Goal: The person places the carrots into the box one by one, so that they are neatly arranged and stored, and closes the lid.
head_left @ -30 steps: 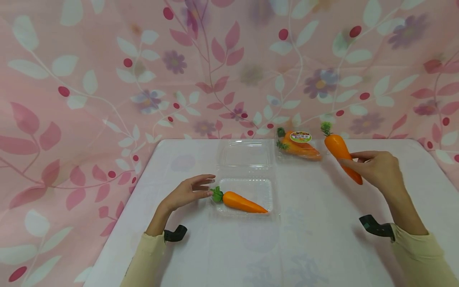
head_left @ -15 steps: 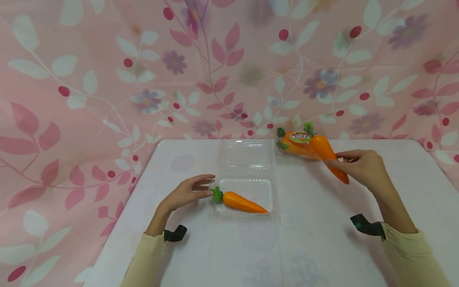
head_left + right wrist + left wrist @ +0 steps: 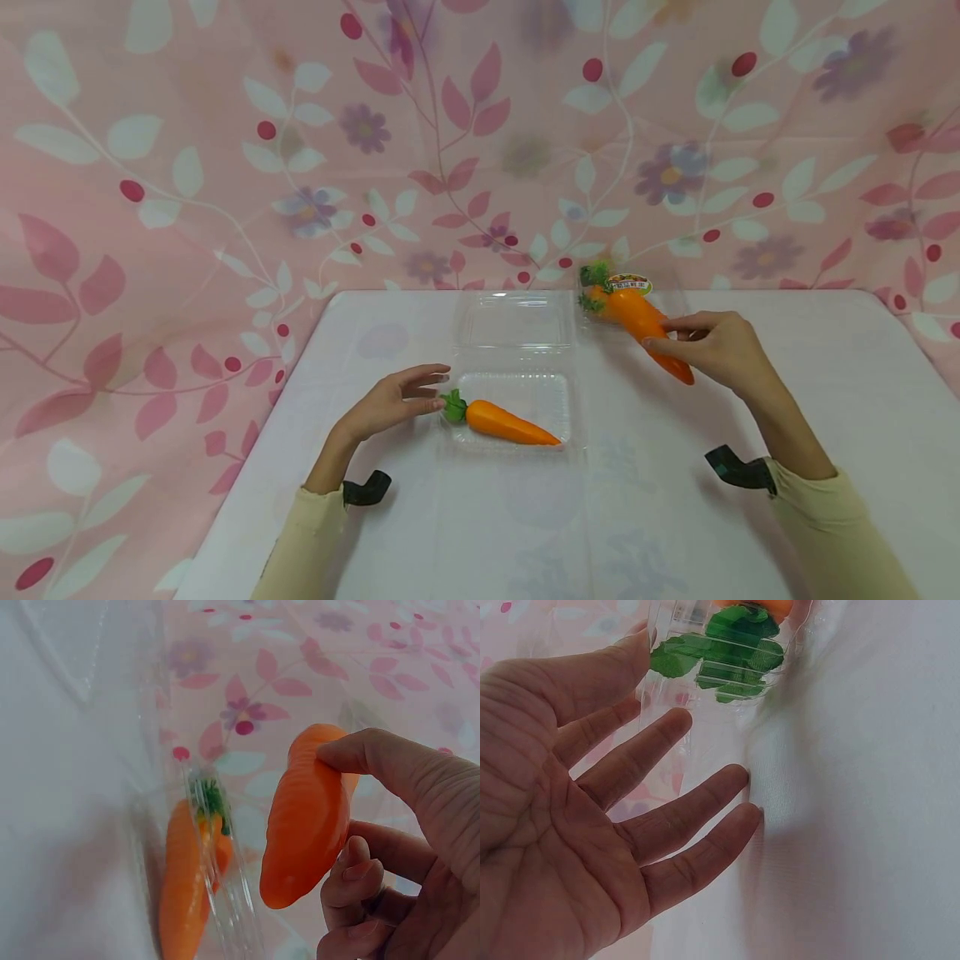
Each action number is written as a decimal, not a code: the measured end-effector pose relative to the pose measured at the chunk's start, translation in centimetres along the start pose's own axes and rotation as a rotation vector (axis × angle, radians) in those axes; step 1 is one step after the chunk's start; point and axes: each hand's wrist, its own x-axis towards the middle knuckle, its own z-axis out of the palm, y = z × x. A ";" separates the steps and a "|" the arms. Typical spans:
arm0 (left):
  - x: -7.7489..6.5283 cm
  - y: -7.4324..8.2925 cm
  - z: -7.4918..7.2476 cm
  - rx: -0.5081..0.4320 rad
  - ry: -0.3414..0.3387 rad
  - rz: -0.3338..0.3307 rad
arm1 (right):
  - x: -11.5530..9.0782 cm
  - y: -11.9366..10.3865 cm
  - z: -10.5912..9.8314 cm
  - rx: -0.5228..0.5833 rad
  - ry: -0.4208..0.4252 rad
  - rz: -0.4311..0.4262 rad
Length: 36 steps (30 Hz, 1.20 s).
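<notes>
My right hand pinches an orange carrot between thumb and fingers, holding it above the table, tip toward me. In the right wrist view the thumb presses on the carrot. From the head, it overlaps a lidded clear box with carrots and an oval label. My left hand rests at the left side of an open clear plastic box, fingers fairly straight. Inside that box lies another carrot, its green top close to my left thumb.
The open box's raised lid lies back behind its base. A pink floral cloth hangs behind the white table. Black wrist cameras stick out from both sleeves.
My right hand has moved left with the carrot, from the right of the lidded box to in front of it. The left hand and the carrot in the open box have stayed put.
</notes>
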 end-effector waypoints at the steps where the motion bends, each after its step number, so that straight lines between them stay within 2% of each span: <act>1: 0.0 0.0 0.0 0.001 0.000 -0.001 | 0.1 -0.1 0.2 0.009 -0.007 0.000; 9: -0.1 0.3 -0.1 0.008 -0.004 0.025 | 0.4 -1.4 1.8 0.045 -0.034 -0.042; 16: 0.1 0.3 -0.1 0.008 -0.001 0.005 | 1.0 -2.0 3.2 0.050 -0.052 -0.094; 27: 0.2 0.3 -0.1 0.013 -0.002 -0.008 | 1.6 -2.8 5.3 0.058 -0.104 -0.117; 36: 0.0 0.2 0.0 0.001 -0.005 0.009 | 1.6 -4.1 7.3 0.068 -0.165 -0.115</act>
